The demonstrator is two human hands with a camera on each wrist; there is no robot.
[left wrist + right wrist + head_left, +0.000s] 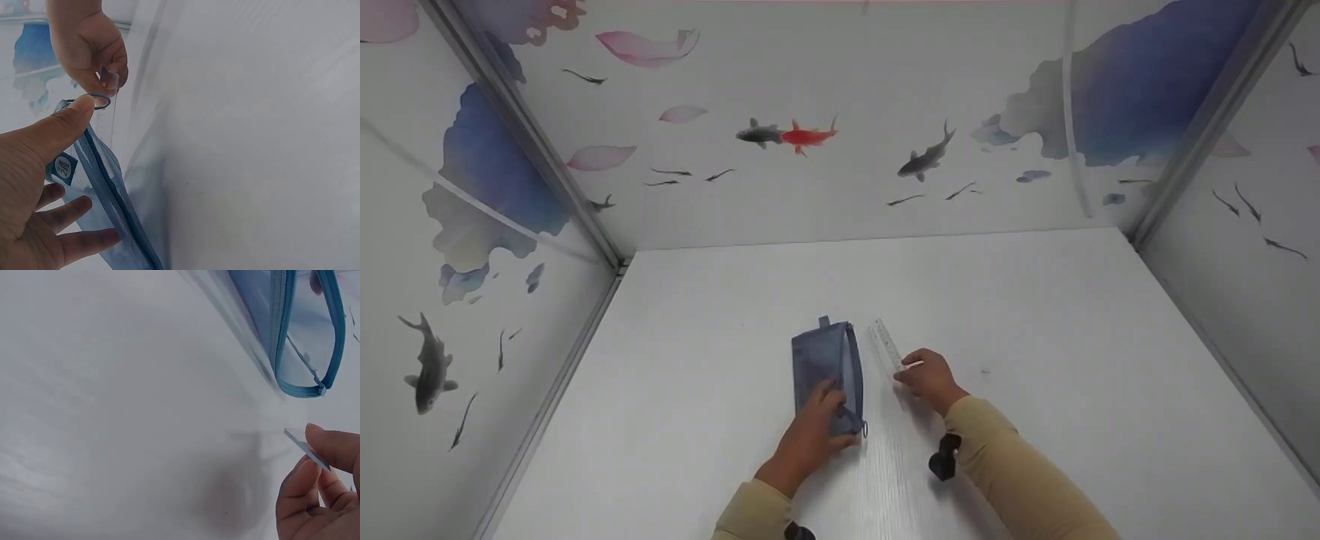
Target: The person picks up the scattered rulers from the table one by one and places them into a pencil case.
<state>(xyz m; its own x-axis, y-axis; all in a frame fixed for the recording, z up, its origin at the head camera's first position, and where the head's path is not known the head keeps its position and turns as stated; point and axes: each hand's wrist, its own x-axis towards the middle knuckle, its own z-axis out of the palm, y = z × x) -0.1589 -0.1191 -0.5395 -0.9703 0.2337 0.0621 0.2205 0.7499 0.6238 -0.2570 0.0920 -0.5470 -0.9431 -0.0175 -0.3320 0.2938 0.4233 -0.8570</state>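
Observation:
A blue mesh zip pouch (817, 356) stands over the white table, its zipped mouth parted on the right side. My left hand (810, 431) grips it near the lower end, the thumb by the zip's ring pull (102, 101) in the left wrist view. The right wrist view shows the spread zipper edge (279, 326) of the mouth. To the right of the pouch, my right hand (930, 379) pinches a clear ruler (887, 341) between thumb and fingers. The ruler's free end points away from me, apart from the pouch. In the right wrist view the ruler (306, 449) appears edge-on.
The white table (1035, 315) runs back to a white wall (840, 202) printed with fish and petals. Side panels (405, 262) with metal edge strips close it in at left and right. A small mark (985, 370) shows on the table right of my right hand.

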